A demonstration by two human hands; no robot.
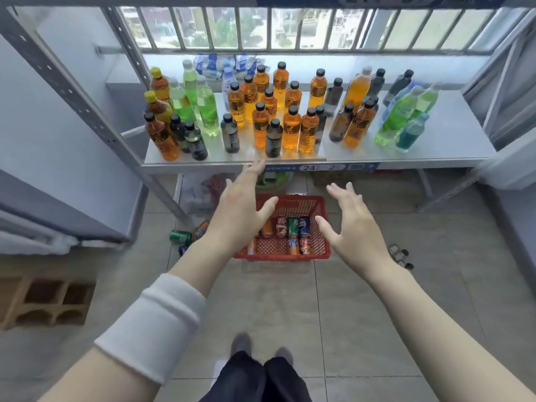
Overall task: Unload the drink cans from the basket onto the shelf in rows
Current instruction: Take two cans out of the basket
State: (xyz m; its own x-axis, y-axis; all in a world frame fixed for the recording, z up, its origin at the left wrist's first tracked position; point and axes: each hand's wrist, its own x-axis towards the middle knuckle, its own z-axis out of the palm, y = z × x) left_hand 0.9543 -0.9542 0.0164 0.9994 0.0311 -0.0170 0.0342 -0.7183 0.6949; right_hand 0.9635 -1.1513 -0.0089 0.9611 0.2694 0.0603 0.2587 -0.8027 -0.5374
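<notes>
Fingers [251,175] splayed wide above basket [278,256]

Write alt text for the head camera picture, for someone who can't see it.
A person's left hand and right hand reach, open and empty, over a red basket of drink cans on the floor. Ahead, a metal shelf holds many upright bottles; loose cans lie beside the basket.

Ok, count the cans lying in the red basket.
7 in the basket. Back row: orange can, red can, green can, blue can. Front row: left orange can, orange-and-blue can, right red can. The left hand may hide others.
</notes>
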